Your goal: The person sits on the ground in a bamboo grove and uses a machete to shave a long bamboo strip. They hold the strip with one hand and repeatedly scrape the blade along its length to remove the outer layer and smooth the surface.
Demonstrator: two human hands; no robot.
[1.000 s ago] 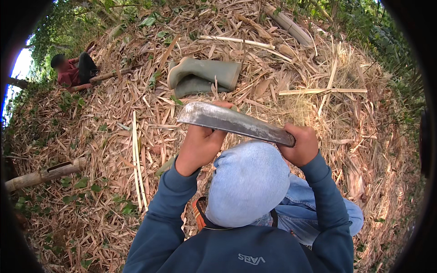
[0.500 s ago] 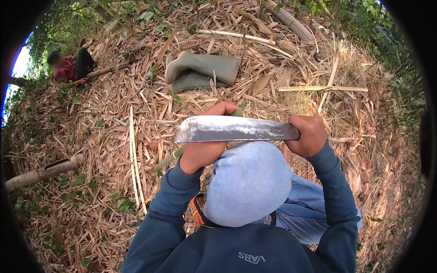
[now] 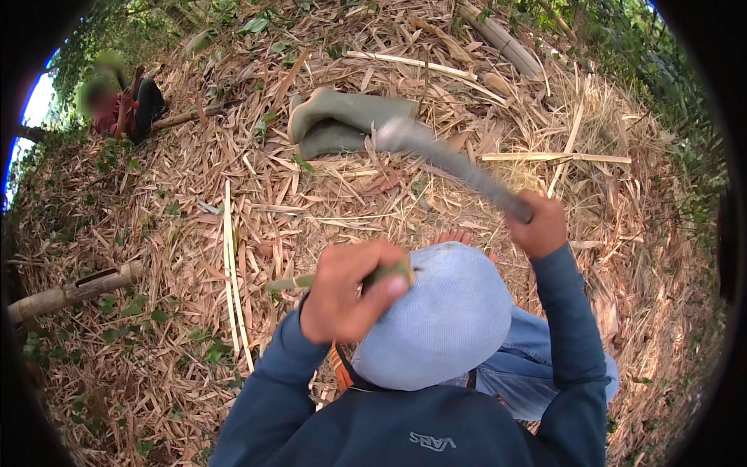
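My right hand [image 3: 538, 224] grips a machete [image 3: 459, 165] by its handle end. The broad blade is blurred and slants up and left, in front of the rubber boots. My left hand [image 3: 350, 288] is closed around a green bamboo stick [image 3: 292, 282]. One cut end of the stick shows by the thumb, close against my raised denim knee [image 3: 440, 311]; the other end pokes out left of the wrist. The blade and the stick are well apart.
Dark green rubber boots [image 3: 338, 109] lie on ground strewn with dry leaves. Pale split strips [image 3: 229, 265] lie at left, another strip [image 3: 556, 157] at right. Bamboo poles lie left [image 3: 78, 292] and far right [image 3: 502, 39]. Another person [image 3: 128, 113] sits far left. My bare toes [image 3: 454, 236] show beyond the knee.
The machete has swung from level across my left hand to up and away, its tip now toward the boots. My left hand has come nearer, exposing the stick's cut end.
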